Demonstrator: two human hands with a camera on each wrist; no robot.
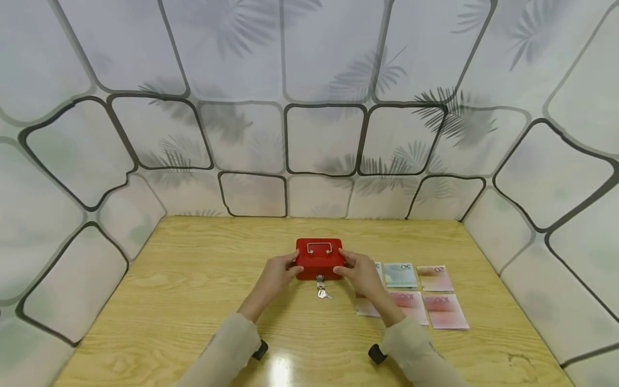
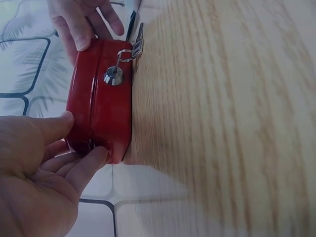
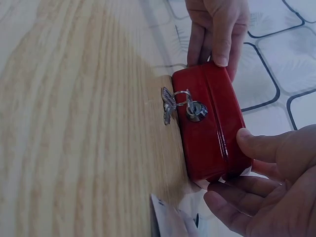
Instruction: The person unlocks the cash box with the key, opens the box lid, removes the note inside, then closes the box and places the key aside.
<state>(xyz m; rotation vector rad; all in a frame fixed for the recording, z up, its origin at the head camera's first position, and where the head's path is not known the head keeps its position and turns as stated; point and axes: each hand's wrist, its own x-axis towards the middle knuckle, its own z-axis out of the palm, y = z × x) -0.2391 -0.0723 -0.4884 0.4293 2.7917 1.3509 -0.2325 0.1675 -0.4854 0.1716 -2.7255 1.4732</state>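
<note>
The red cash box (image 1: 318,258) sits on the tabletop (image 1: 193,301) near its centre, lid shut. Its long axis runs left to right, from 9 o'clock to 3 o'clock in the head view. The lock face points toward the person, at 6 o'clock. A wire carrying handle (image 1: 319,248) lies flat on the lid.

A key (image 3: 196,109) sits in the lock on the front wall. A ring hangs from it with further keys (image 1: 322,292), which rest on the tabletop just in front of the box at 6 o'clock.

Banknotes (image 1: 425,293) lie flat in two rows at 3 o'clock of the box, near it but apart from it. The nearest notes are partly covered by the right forearm. A patterned wall (image 1: 319,140) stands behind the tabletop at 12 o'clock, well apart from the box. Nothing lies between the box and either hand.

The left hand (image 1: 275,275) grips the left end of the box. In the left wrist view the thumb (image 2: 52,126) lies on the lid and the fingertips (image 2: 94,158) curl round the lower corner.

The right hand (image 1: 359,273) grips the right end in the same manner. In the right wrist view the thumb (image 3: 261,145) presses the lid edge and the fingers (image 3: 232,207) curl under the end wall. Both hands are partly closed round the box, with the box clamped between them.
</note>
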